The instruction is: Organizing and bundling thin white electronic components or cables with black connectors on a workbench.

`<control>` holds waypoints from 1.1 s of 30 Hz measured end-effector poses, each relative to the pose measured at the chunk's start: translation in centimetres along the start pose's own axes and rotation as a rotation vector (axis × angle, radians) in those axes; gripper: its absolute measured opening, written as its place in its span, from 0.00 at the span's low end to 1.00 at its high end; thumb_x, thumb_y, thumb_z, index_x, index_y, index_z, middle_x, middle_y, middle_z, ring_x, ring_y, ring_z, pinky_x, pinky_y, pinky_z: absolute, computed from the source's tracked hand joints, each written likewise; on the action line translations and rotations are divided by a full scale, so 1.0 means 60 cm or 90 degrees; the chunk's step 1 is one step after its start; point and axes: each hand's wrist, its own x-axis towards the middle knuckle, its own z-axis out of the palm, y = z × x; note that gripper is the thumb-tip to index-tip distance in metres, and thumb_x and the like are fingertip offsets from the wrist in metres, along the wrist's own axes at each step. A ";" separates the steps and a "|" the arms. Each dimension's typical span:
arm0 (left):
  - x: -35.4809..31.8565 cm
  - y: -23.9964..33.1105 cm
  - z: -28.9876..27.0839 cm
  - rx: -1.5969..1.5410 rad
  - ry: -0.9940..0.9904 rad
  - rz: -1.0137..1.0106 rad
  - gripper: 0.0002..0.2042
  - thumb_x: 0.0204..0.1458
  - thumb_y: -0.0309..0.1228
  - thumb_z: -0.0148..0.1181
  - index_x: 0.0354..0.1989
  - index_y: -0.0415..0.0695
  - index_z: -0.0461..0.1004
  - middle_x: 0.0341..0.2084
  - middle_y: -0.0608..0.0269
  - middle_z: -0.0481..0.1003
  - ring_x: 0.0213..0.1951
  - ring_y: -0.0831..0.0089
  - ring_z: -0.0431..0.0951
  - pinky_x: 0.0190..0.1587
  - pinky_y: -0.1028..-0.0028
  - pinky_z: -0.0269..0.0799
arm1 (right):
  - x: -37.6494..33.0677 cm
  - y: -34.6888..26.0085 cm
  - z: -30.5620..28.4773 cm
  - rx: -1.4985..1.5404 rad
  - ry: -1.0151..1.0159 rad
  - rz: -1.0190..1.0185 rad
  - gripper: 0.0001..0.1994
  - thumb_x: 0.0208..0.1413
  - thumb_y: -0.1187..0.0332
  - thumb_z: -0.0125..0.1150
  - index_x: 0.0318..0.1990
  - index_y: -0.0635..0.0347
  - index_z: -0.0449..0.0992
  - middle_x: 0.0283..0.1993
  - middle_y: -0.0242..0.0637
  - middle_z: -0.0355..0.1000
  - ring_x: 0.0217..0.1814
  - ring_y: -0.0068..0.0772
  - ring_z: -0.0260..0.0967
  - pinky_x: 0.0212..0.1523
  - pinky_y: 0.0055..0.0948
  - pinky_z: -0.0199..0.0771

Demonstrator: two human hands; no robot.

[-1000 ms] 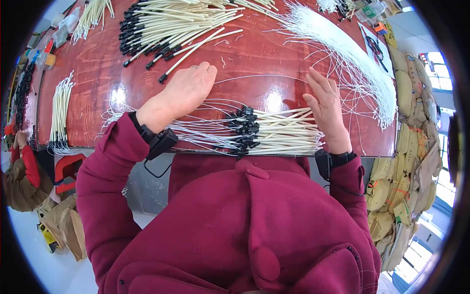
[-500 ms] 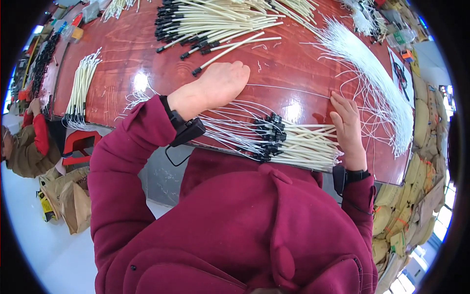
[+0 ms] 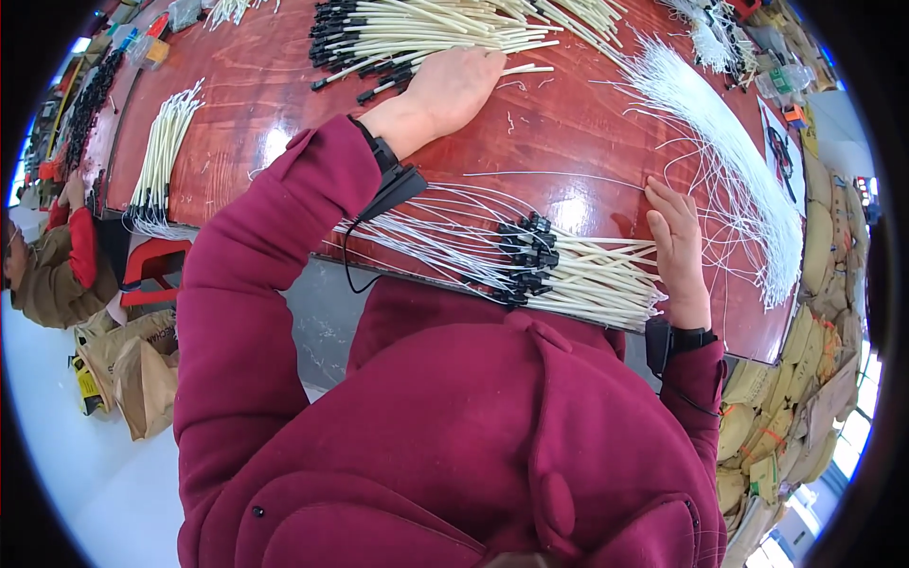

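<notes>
My left hand (image 3: 456,90) is curled over the near edge of a pile of cream rods with black ends (image 3: 426,28). One rod's tip (image 3: 530,69) sticks out past its knuckles; the fingertips are hidden beneath, so what they grip cannot be made out. My right hand (image 3: 676,237) rests on the table at the right, its fingertips on the end of a thin white strand (image 3: 559,174). That strand runs leftward over the table to a loose end. Just in front of me lies a bundle of cream rods (image 3: 597,279) with black ends and white strands trailing left.
A thick sheaf of white strands (image 3: 729,161) spreads along the right of the red table (image 3: 256,104). Another rod bundle (image 3: 166,151) lies at left. Scissors (image 3: 781,150) and a plastic bottle (image 3: 784,80) are far right. A person in red sleeves (image 3: 80,241) sits at left.
My left hand has moved up and away to the rod pile, leaving the strand's left end, which now lies loose. The right hand stays in place.
</notes>
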 end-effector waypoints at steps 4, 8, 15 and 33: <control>-0.024 0.012 -0.040 -0.049 0.038 0.053 0.10 0.54 0.24 0.58 0.45 0.43 0.73 0.38 0.54 0.75 0.40 0.51 0.79 0.40 0.57 0.75 | 0.004 0.001 0.006 -0.001 0.024 0.004 0.18 0.64 0.64 0.58 0.52 0.70 0.79 0.59 0.45 0.76 0.58 0.46 0.69 0.62 0.39 0.66; -0.095 0.019 -0.064 -0.146 0.038 0.011 0.06 0.55 0.23 0.54 0.40 0.45 0.75 0.33 0.55 0.73 0.37 0.52 0.79 0.39 0.57 0.76 | 0.004 -0.009 0.014 -0.042 0.049 0.001 0.17 0.63 0.64 0.60 0.49 0.70 0.81 0.56 0.45 0.77 0.56 0.47 0.70 0.60 0.40 0.67; -0.199 -0.004 -0.084 -0.193 -0.076 -0.108 0.06 0.58 0.25 0.55 0.41 0.44 0.77 0.34 0.56 0.73 0.38 0.51 0.78 0.40 0.57 0.74 | 0.008 -0.016 0.020 -0.069 0.073 0.007 0.15 0.61 0.64 0.63 0.47 0.69 0.81 0.54 0.45 0.78 0.55 0.47 0.71 0.58 0.40 0.69; -0.209 -0.007 -0.091 -0.211 -0.095 -0.106 0.08 0.58 0.25 0.56 0.44 0.43 0.78 0.36 0.57 0.75 0.39 0.52 0.78 0.41 0.59 0.74 | 0.009 -0.014 0.021 -0.059 0.050 0.054 0.15 0.64 0.65 0.61 0.48 0.69 0.81 0.56 0.45 0.77 0.59 0.46 0.72 0.61 0.38 0.68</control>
